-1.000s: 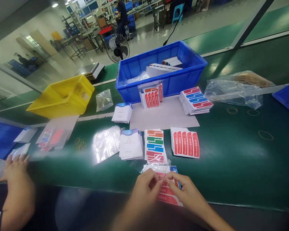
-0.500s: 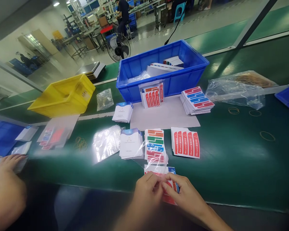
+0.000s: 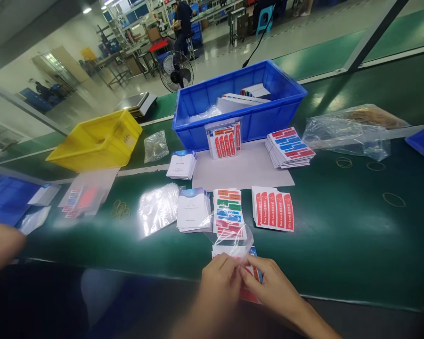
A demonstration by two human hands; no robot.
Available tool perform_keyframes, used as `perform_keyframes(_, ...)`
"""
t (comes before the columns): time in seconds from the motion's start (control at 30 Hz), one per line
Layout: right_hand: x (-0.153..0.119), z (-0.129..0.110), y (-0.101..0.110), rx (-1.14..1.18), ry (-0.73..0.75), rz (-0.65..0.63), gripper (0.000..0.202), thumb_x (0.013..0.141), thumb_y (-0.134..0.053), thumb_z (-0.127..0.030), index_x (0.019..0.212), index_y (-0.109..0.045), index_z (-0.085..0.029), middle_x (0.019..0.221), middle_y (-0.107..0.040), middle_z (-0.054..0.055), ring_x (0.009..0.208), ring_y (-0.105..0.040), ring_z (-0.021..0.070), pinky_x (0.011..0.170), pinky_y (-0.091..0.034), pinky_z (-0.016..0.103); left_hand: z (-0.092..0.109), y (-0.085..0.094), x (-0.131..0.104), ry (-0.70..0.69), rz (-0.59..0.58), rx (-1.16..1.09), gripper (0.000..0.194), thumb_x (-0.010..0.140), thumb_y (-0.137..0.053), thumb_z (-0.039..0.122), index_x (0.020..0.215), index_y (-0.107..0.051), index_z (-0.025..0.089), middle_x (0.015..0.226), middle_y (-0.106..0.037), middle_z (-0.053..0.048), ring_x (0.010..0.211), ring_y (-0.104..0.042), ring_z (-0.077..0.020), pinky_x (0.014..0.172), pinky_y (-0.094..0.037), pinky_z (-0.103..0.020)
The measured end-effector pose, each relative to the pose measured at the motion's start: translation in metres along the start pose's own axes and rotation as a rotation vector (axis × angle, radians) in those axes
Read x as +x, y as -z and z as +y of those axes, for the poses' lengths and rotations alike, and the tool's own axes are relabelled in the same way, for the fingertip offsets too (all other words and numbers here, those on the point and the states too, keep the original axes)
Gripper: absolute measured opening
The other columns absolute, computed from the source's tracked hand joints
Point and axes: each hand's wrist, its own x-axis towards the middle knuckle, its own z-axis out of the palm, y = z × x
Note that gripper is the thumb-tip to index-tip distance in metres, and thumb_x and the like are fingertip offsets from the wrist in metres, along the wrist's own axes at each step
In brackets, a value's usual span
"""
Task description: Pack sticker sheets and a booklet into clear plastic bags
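My left hand (image 3: 221,278) and my right hand (image 3: 266,280) meet at the table's front edge, both closed on a clear plastic bag (image 3: 242,240). Below and between them lie a white sheet, a red label sheet and a blue-edged booklet (image 3: 252,251), partly hidden by my fingers. The bag's far end rests over a stack of multicoloured label sheets (image 3: 228,212). Left of that stand white booklets (image 3: 193,212) and a pile of clear bags (image 3: 159,209). On the right is a stack of red label sheets (image 3: 273,208).
Behind are a blue bin (image 3: 238,108) holding papers, a filled bag (image 3: 224,141), more label sheets (image 3: 291,147) and booklets (image 3: 182,165). A yellow bin (image 3: 95,141) stands at the left. Rubber bands (image 3: 394,199) lie at the right. Another person's arm (image 3: 2,247) reaches in at far left.
The clear bag's far end has spread out and shifted slightly right. My hands stay nearly in place. The other person's arm at far left has moved, and its hand is largely out of view.
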Motion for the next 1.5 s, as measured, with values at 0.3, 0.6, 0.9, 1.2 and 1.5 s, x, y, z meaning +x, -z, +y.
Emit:
perform_keyframes(0.3,0.005,0.003,-0.002,-0.045,-0.041,0.049,0.028,0.087,-0.04,-0.026,0.061,-0.049,-0.021,0.059,-0.06,-0.002,0.055,-0.052,0.0141,0.055,-0.034,0.024,-0.001,-0.007,0.002,0.03,0.011,0.03,0.014,0.086,-0.053,0.012,0.081,-0.065,0.018,0.072,-0.066,-0.004,0.065,-0.063,-0.0159,0.059,-0.048,-0.025)
perform_keyframes(0.6,0.007,0.003,0.003,-0.045,-0.038,0.006,0.025,0.083,-0.042,-0.022,0.058,-0.047,-0.02,0.057,-0.056,-0.004,0.055,-0.049,0.0124,0.054,-0.031,0.023,0.003,-0.008,0.003,-0.02,0.045,0.147,0.021,0.084,-0.052,0.01,0.066,-0.056,0.019,0.065,-0.06,-0.002,0.06,-0.058,-0.0139,0.054,-0.041,-0.025)
perform_keyframes(0.9,-0.001,0.005,0.01,-0.048,-0.045,-0.024,0.017,0.08,-0.046,-0.02,0.066,-0.056,-0.021,0.057,-0.055,-0.005,0.056,-0.05,0.0127,0.057,-0.034,0.023,0.001,0.009,0.004,0.046,0.186,0.23,0.023,0.077,-0.051,0.004,0.061,-0.046,0.02,0.059,-0.053,0.0,0.058,-0.05,-0.0134,0.051,-0.036,-0.025)
perform_keyframes(1.2,-0.003,-0.006,0.015,-0.105,-0.039,0.011,0.025,0.088,-0.04,-0.026,0.066,-0.05,-0.022,0.061,-0.06,-0.003,0.057,-0.052,0.0144,0.057,-0.037,0.024,0.019,0.008,0.002,-0.06,-0.063,0.14,0.013,0.076,-0.054,0.008,0.07,-0.054,0.02,0.071,-0.063,-0.003,0.067,-0.059,-0.0159,0.056,-0.042,-0.026)
perform_keyframes(1.5,-0.023,0.012,0.029,-0.085,-0.019,0.046,0.027,0.09,-0.042,-0.028,0.072,-0.061,-0.022,0.066,-0.066,0.0,0.063,-0.062,0.0166,0.061,-0.046,0.023,0.003,0.042,0.005,0.192,0.118,0.122,0.027,0.079,-0.048,0.006,0.059,-0.039,0.021,0.06,-0.046,0.002,0.056,-0.047,-0.0108,0.051,-0.036,-0.024)
